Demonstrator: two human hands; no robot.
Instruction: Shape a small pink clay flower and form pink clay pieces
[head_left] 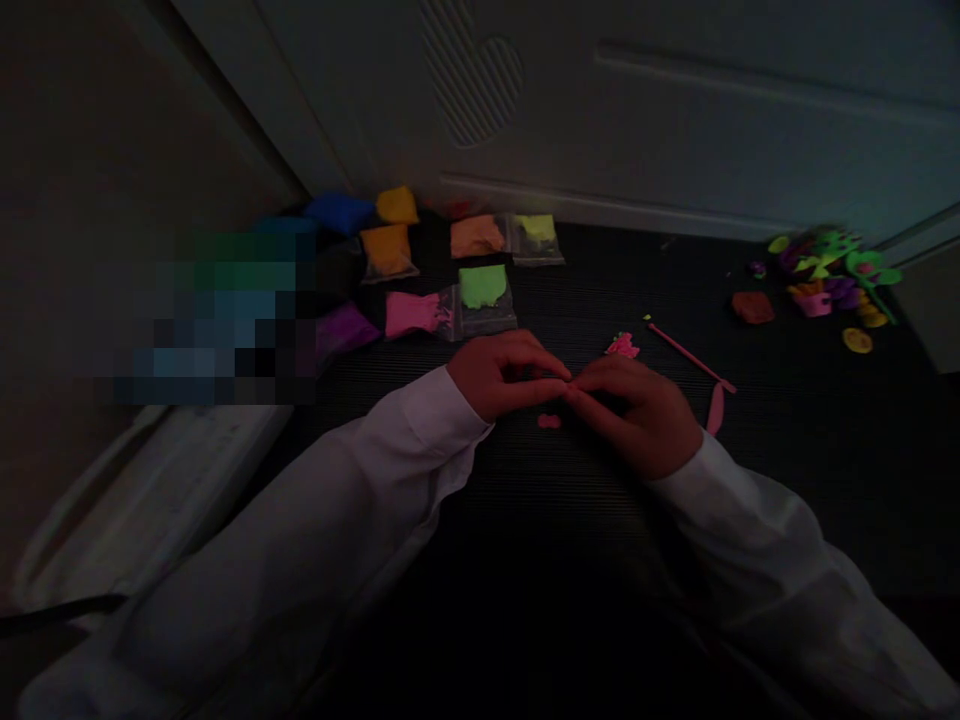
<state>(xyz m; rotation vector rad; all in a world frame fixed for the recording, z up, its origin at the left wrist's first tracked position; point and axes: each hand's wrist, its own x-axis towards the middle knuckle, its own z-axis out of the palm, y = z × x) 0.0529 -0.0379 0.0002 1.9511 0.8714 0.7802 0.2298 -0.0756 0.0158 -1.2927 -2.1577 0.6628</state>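
Note:
Over the dark table [525,540], my left hand [506,375] and my right hand [641,410] meet at the fingertips. Both are closed in a pinch, thumb against forefinger; whatever lies between them is too small and dark to make out. Just below the fingertips lies a small flat pink piece of clay [549,422]. Behind my right hand sits a little heap of pink and green bits [622,345]. To its right are a thin pink modelling stick [690,355] and a pink clay knife [716,408], their ends close together.
Bags of coloured clay, among them a pink bag [412,313], a green bag [484,288] and an orange bag [386,250], lie at the back left. Finished clay flowers [832,265] and a reddish-brown lump [752,307] stand at the back right. A white panel [637,130] rises behind.

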